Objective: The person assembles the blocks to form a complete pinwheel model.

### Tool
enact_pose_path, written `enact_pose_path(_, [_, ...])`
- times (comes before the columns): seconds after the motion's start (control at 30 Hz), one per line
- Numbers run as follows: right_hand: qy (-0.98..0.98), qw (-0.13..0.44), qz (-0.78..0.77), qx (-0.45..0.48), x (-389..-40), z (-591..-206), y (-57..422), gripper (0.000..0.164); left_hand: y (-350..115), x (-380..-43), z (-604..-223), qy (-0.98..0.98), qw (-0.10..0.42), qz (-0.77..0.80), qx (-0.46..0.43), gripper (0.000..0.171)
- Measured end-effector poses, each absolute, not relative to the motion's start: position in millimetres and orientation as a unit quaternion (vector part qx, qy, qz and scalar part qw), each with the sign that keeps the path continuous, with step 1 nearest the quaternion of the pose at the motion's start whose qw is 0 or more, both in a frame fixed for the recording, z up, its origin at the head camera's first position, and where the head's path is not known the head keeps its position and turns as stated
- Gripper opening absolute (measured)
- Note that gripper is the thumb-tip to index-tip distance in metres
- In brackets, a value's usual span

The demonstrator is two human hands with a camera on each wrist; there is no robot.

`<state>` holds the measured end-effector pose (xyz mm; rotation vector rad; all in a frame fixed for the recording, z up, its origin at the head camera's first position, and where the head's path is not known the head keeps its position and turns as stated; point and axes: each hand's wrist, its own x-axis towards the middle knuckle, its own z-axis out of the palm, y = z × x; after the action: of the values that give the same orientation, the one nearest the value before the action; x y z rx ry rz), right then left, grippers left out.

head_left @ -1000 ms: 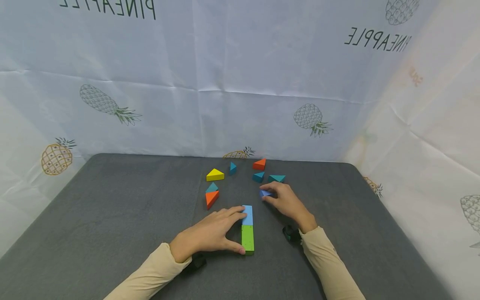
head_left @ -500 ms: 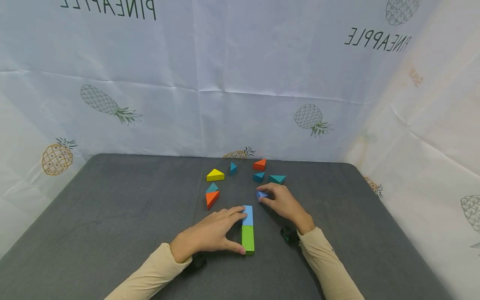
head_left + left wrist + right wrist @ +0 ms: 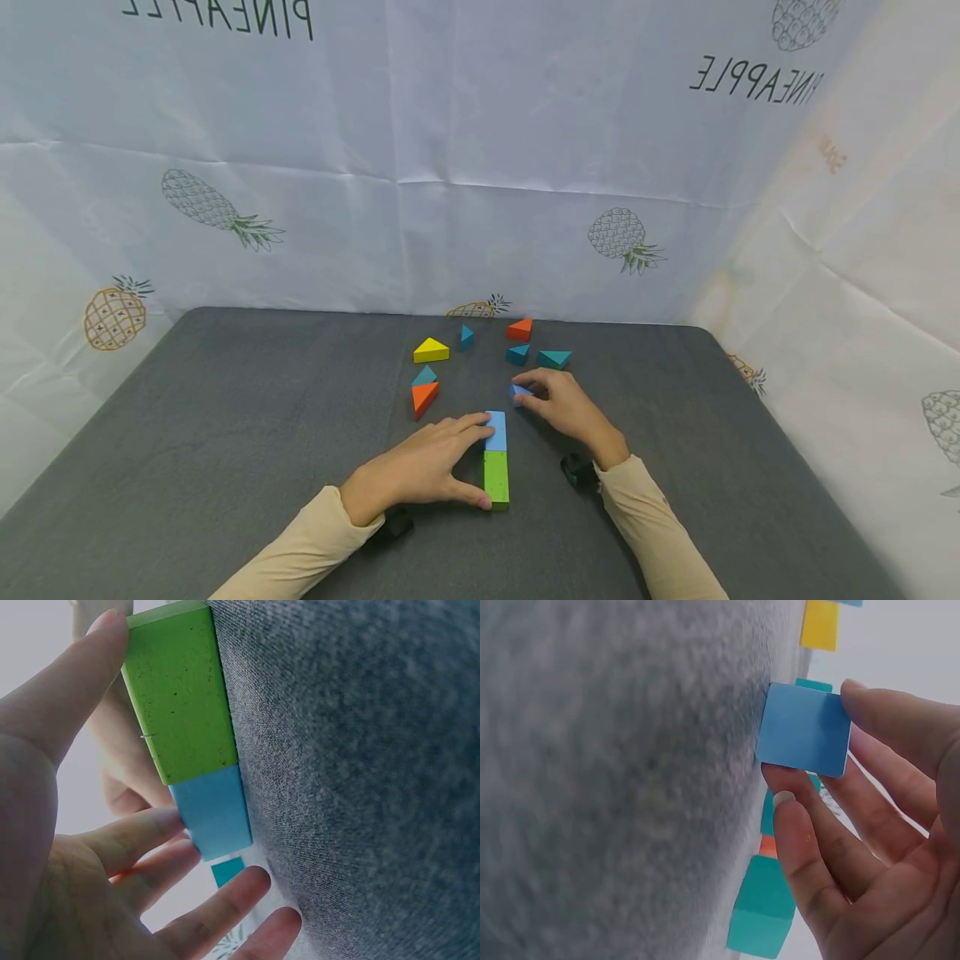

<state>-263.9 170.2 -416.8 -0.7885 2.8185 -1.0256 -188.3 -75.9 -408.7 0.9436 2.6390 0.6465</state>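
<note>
A green rectangular block [image 3: 496,479] and a light blue block [image 3: 496,431] lie end to end on the dark grey table. My left hand [image 3: 427,462] spans their left side: the thumb touches the green block's near corner, and fingertips rest against the light blue block, fingers fairly straight. In the left wrist view the ring and little fingers extend past the blocks. Beyond them, to the right, my right hand [image 3: 562,404] pinches a blue triangular block [image 3: 519,393] between thumb and fingers, low over the table. The right wrist view shows this block's square face [image 3: 804,729].
Left of centre lie an orange triangle block [image 3: 424,400], a teal one [image 3: 424,375] and a yellow one [image 3: 431,351]. Farther back are a small blue triangle [image 3: 467,337], another orange one [image 3: 519,329], a dark teal one [image 3: 517,355] and a wider teal one [image 3: 554,359].
My right hand has moved a little left with the blue triangular block, slowing over the last half second. The left hand and the two blocks beside it have stayed in place.
</note>
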Motion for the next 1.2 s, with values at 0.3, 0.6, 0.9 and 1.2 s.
enact_pose_path(0.3, [0.905,0.027,-0.339,-0.257,-262,-418,165,0.033,-76,-187,-408,0.91,0.125,0.222,0.328,0.092])
enact_pose_path(0.6, [0.901,0.039,-0.338,-0.269,-261,-418,161,0.035,-76,-187,-408,0.909,0.13,0.223,0.327,0.092])
enact_pose_path(0.9, [0.9,0.045,-0.342,-0.265,-261,-418,160,0.033,-76,-188,-408,0.91,0.132,0.223,0.323,0.092])
enact_pose_path(1.2, [0.896,0.052,-0.343,-0.277,-259,-418,155,0.032,-75,-189,-409,0.91,0.134,0.222,0.324,0.093])
